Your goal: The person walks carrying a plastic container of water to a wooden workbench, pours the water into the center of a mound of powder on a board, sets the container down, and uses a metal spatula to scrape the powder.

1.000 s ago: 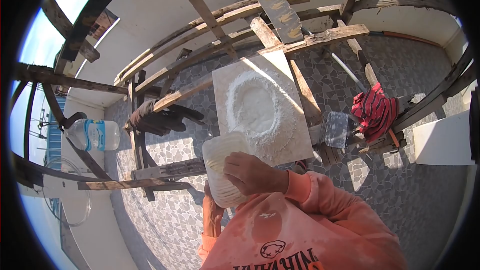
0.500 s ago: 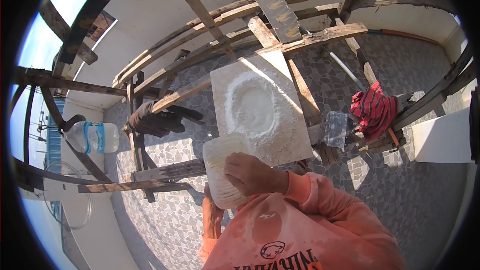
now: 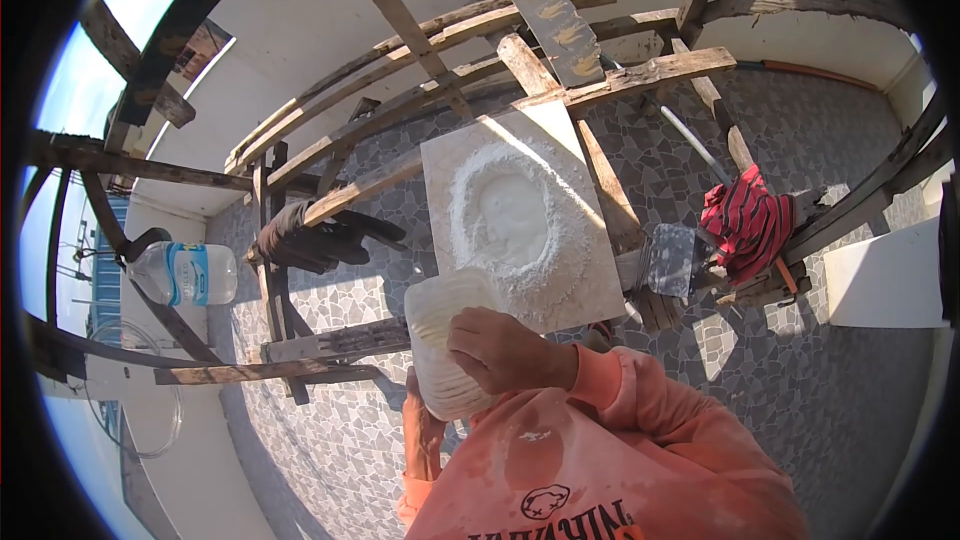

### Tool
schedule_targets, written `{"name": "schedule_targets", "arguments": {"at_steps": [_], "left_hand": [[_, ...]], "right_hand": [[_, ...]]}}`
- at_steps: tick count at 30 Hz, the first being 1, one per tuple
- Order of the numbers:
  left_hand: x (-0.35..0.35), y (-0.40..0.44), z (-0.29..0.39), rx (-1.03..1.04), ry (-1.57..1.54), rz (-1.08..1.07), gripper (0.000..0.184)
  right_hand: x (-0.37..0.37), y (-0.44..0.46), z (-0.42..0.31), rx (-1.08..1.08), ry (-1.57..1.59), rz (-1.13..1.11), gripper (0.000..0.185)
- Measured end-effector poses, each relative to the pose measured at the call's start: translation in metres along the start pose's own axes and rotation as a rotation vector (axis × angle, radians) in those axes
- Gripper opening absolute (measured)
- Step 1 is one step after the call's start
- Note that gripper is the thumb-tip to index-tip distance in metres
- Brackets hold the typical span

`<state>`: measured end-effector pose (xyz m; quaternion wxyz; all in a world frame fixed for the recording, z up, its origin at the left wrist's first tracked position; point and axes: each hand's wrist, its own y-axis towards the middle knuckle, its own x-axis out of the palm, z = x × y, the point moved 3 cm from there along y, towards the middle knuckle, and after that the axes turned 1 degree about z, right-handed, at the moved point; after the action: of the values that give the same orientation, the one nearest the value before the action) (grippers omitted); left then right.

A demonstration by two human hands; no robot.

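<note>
A whitish translucent ribbed plastic container [image 3: 432, 340] is tilted at the near edge of a pale square board [image 3: 453, 140]. My right hand [image 3: 490, 348] is closed against its upper side, fingers curled in; the exact grip is hidden. Low on the container's left side is my left hand [image 3: 422, 415], mostly behind it, with its fingers largely out of sight. On the board, white powder [image 3: 560, 240] forms a ring. Inside the ring lies a pale, wet-looking pool [image 3: 515, 215] with an uneven surface. The container's far end reaches the near-left edge of the powder.
Rough timber beams [image 3: 650, 70] frame the board. Dark gloves [image 3: 310, 238] hang on the left beam, near a large water bottle [image 3: 190, 275]. To the right are a clear plastic tub [image 3: 670, 258] and a red striped cloth [image 3: 748, 225]. Stone-patterned tiles [image 3: 330, 440] cover the floor.
The pool inside the powder ring looks lumpier and more patchy than before, when it was smoother. Both hands and the container have barely shifted.
</note>
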<state>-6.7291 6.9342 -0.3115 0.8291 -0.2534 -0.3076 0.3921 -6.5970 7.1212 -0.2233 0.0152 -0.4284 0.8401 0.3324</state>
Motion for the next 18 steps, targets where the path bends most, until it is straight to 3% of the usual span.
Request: {"name": "schedule_targets", "arguments": {"at_steps": [5,8,18], "left_hand": [[-0.011,0.003,-0.002,-0.036,-0.045,-0.061,0.05],[-0.002,-0.004,0.002,0.008,0.022,-0.001,0.06],[-0.002,0.0,0.008,-0.039,0.039,-0.085,0.055]], "right_hand": [[0.0,0.001,-0.001,-0.003,0.012,0.011,0.009],[0.0,0.001,-0.002,-0.02,0.018,0.026,0.01],[-0.003,0.002,-0.004,0.004,0.028,0.023,0.01]]}}
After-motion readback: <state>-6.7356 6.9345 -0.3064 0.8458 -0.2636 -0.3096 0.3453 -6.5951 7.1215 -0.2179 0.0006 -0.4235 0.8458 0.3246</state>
